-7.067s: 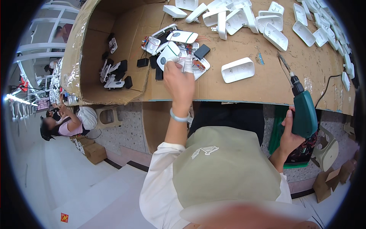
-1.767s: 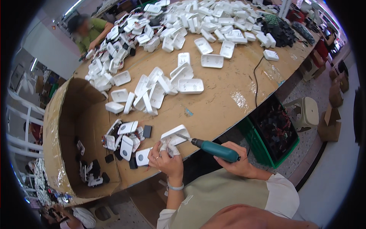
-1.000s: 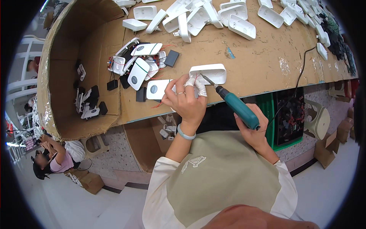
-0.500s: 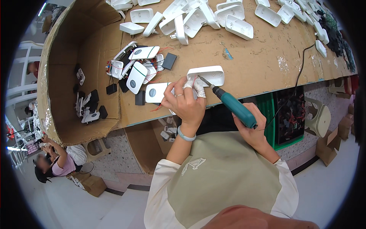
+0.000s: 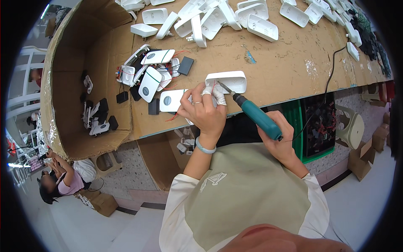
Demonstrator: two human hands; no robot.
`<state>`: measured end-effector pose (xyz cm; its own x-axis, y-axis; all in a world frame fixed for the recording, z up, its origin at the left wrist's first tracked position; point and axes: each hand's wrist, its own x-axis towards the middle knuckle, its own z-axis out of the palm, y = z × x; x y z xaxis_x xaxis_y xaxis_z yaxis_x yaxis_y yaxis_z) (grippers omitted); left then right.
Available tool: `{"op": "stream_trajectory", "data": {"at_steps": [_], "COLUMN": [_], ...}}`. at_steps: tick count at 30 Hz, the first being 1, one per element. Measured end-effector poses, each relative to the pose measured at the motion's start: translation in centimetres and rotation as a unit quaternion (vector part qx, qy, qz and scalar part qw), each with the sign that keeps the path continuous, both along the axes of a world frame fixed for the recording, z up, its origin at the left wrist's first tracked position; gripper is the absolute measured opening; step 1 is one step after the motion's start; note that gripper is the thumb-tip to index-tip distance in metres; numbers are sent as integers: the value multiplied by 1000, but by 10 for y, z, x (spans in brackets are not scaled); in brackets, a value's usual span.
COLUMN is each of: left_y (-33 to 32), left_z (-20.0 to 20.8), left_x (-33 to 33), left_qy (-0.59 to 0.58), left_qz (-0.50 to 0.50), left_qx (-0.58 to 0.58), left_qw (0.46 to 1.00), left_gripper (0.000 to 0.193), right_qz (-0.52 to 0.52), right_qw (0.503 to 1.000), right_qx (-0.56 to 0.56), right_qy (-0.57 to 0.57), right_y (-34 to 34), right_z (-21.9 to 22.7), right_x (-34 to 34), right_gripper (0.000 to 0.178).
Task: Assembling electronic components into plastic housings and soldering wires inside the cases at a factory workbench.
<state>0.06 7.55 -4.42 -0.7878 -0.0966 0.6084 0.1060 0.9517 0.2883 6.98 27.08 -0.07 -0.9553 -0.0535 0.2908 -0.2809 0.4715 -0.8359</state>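
Housing of white plastic is sitting near the front edge of the cardboard-covered table, its hollow showing. The left hand is bunching its wrapped fingertips at a red wire there; whether they are pinching it, I cannot tell. The right hand is gripping a teal-handled tool, its tip pointing into the hollow. Good work is probably calling for a steady wrist and fingers clear of that tip. White panels are lying leftward.
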Motion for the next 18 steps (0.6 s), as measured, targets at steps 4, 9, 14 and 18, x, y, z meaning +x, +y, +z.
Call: {"op": "stream_trajectory", "data": {"at_steps": [4, 9, 14, 18], "left_y": [0, 0, 0, 0], "left_z": [-1, -2, -3, -4], "left_x": [0, 1, 0, 0], "left_qy": [-5, 9, 10, 10], "left_qz": [1, 0, -2, -2], "left_qx": [-5, -3, -13, -16], "left_qw": [1000, 1000, 1000, 1000], "left_gripper": [22, 21, 20, 19], "right_qz": [6, 12, -6, -30], "right_qw": [1000, 1000, 1000, 998], "right_qx": [7, -1, -7, -30], "right_qy": [-25, -14, -6, -35], "right_y": [4, 2, 9, 15], "right_z": [-2, 2, 8, 17], "right_x": [2, 1, 10, 18], "right_gripper": [29, 32, 31, 27]}}
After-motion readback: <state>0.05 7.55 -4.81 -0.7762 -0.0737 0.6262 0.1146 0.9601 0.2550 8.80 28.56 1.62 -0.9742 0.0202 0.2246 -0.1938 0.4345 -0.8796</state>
